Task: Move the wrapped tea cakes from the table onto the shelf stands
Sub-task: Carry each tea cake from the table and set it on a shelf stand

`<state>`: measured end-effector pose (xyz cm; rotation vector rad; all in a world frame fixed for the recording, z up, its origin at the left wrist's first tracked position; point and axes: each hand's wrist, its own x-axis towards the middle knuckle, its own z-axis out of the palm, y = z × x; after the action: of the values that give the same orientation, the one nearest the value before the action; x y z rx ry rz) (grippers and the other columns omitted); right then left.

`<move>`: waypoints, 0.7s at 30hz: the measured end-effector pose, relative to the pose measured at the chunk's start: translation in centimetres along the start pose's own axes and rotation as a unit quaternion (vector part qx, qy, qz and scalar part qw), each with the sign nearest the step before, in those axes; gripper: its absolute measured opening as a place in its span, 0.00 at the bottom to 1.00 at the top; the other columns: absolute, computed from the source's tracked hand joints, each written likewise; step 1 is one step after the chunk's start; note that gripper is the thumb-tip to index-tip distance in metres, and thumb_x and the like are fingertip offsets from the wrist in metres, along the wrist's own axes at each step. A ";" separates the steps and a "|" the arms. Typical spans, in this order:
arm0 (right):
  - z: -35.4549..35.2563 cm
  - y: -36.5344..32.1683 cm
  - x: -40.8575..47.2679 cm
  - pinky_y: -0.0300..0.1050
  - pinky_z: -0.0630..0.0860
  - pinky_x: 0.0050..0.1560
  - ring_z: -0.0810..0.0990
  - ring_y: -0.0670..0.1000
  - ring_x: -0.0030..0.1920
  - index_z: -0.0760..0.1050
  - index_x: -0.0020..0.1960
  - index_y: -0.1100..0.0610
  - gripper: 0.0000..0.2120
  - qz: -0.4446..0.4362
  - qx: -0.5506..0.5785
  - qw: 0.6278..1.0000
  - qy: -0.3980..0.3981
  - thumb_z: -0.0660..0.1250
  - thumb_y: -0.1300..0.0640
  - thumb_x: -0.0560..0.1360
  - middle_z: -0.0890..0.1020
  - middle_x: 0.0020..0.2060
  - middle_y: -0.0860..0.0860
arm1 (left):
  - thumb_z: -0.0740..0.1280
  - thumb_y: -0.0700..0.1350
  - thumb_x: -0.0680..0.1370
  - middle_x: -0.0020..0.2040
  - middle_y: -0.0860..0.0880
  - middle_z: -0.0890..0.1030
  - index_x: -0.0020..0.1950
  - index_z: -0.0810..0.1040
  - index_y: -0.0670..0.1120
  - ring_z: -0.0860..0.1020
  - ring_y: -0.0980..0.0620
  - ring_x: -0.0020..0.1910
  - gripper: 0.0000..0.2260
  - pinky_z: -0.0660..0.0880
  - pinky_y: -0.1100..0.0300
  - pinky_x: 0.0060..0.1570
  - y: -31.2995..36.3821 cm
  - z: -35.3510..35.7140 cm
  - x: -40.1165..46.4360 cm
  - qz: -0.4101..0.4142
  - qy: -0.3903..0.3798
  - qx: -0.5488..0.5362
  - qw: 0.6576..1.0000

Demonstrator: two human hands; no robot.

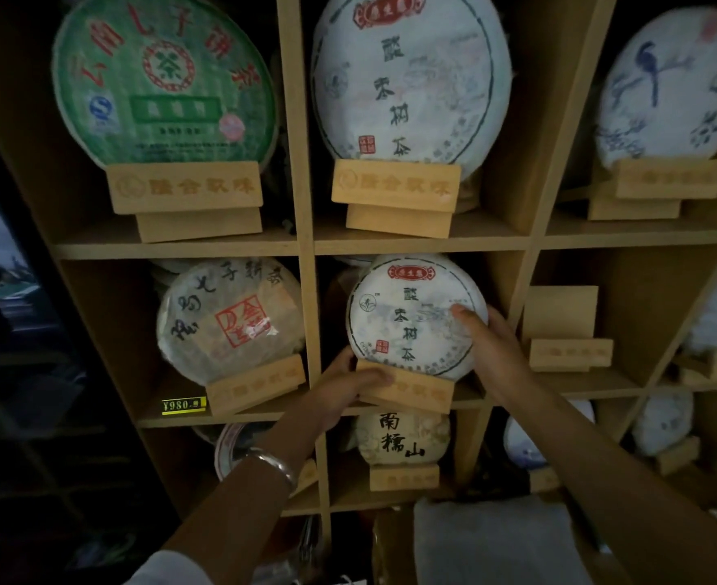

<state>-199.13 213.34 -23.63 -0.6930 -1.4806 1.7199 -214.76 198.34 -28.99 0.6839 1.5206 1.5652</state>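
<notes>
- Left hand (350, 384) nearest, fingers curled over the wooden stand (407, 390), steadying it
- White tea cake (411, 314) sits upright on that stand, middle shelf cubby
- Right hand (491, 344) cupped on its right edge, thumb on the front
- Looks like the seating step; next, let go gently, then fill the empty stand (569, 352)

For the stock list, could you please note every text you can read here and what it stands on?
"¥980": yellow price tag on the middle shelf's edge.
"南糯山": wrapper of the tea cake in the lower middle compartment.
"茶" inside a red ring: green-wrapped tea cake, top left; its other characters are too blurred.
Black calligraphy on the white tea cake held by the left hand and right hand: blurred.
Engraved wooden stands: illegible.
</notes>
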 end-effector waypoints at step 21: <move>0.6 1.8 0.9 0.43 0.78 0.53 0.80 0.47 0.57 0.71 0.69 0.53 0.24 -0.038 -0.049 0.998 0.005 0.69 0.46 0.76 0.81 0.60 0.50 | 0.77 0.45 0.71 0.61 0.53 0.78 0.77 0.60 0.50 0.75 0.57 0.51 0.39 0.73 0.64 0.47 -1.0 0.5 1.4 0.044 0.119 0.085 0.988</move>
<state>-200.48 213.64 -25.18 -0.6860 -1.5734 1.5922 -214.83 199.68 -30.14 0.6869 1.8391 1.6416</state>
